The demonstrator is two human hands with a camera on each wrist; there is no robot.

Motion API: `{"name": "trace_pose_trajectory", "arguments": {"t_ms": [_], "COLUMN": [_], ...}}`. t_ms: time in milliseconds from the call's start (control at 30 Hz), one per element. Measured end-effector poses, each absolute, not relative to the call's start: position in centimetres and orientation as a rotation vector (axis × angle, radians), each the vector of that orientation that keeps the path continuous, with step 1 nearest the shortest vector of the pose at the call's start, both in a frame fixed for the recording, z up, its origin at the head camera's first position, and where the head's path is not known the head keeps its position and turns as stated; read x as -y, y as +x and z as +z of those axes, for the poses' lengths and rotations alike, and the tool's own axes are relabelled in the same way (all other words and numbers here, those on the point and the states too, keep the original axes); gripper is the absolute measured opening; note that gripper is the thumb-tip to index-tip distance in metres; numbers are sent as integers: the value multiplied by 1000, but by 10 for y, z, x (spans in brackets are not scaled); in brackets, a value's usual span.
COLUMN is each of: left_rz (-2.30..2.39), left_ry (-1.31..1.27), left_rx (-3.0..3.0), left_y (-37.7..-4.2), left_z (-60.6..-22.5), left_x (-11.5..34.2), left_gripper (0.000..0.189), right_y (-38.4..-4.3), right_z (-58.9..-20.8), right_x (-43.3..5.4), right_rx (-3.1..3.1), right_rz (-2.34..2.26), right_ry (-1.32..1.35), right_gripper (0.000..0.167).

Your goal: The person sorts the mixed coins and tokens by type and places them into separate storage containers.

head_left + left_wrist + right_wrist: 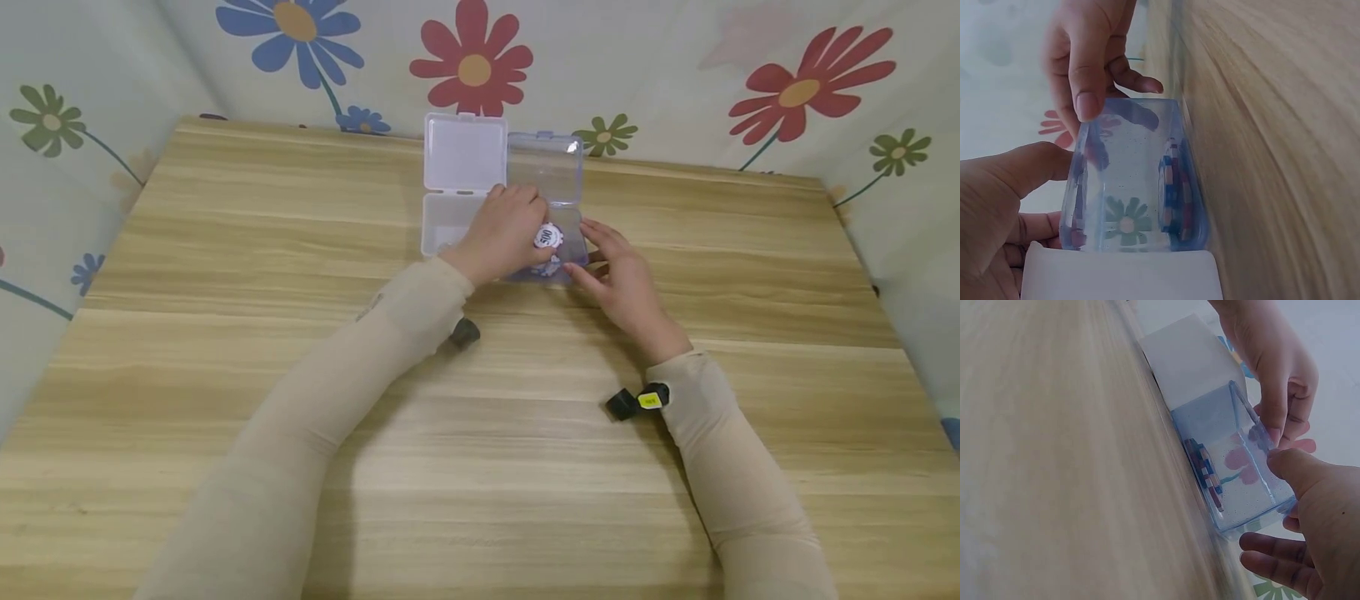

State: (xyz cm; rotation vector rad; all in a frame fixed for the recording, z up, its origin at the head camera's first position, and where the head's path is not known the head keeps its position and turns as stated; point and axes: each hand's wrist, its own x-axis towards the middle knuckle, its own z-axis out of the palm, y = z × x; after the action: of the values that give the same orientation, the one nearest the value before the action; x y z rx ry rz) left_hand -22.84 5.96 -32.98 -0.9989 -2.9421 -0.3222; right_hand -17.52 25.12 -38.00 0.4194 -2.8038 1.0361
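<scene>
A clear bluish plastic box point(572, 243) stands at the back of the table, its hinged lid point(543, 167) raised. Poker chips lie on its floor, among them a white-faced one point(548, 234) marked 500; the wrist views show blue and reddish edges point(1169, 194). My left hand point(504, 233) bends over the box's left part, thumb beside the 500 chip. In the left wrist view no chip shows between that hand's thumb and fingers; the fingertips are partly hidden. My right hand point(626, 287) rests at the box's right side, thumb and fingertips touching its rim and wall.
Left of the clear box, against it, stands a whitish translucent box point(435, 218) with its lid point(465, 154) raised; pale shapes show faintly inside. A wooden tabletop point(480, 467) spreads in front. Behind hangs a flowered curtain point(660, 67).
</scene>
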Motion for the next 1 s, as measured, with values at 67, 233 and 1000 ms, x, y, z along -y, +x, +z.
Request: {"name": "trace_pose_trajectory", "arguments": {"t_ms": [67,233,1000], "left_rz": [-300,-235,-249], "left_ry": [-995,-983,-960], "left_rx": [2946,2965,2990], "left_y": [-230,-234,-236], "left_z": [-331,-334,-334], "left_x": [-61,-65,-66], "left_gripper": [43,45,44], "right_y": [-175,-175,-175], "right_z": [-380,-380,-379], "right_x": [-251,-251,-250], "right_rx": [2804,2808,2791], "right_rz": [1037,1045,1030], "right_ry": [418,417,416], "right_gripper": [61,61,60]}}
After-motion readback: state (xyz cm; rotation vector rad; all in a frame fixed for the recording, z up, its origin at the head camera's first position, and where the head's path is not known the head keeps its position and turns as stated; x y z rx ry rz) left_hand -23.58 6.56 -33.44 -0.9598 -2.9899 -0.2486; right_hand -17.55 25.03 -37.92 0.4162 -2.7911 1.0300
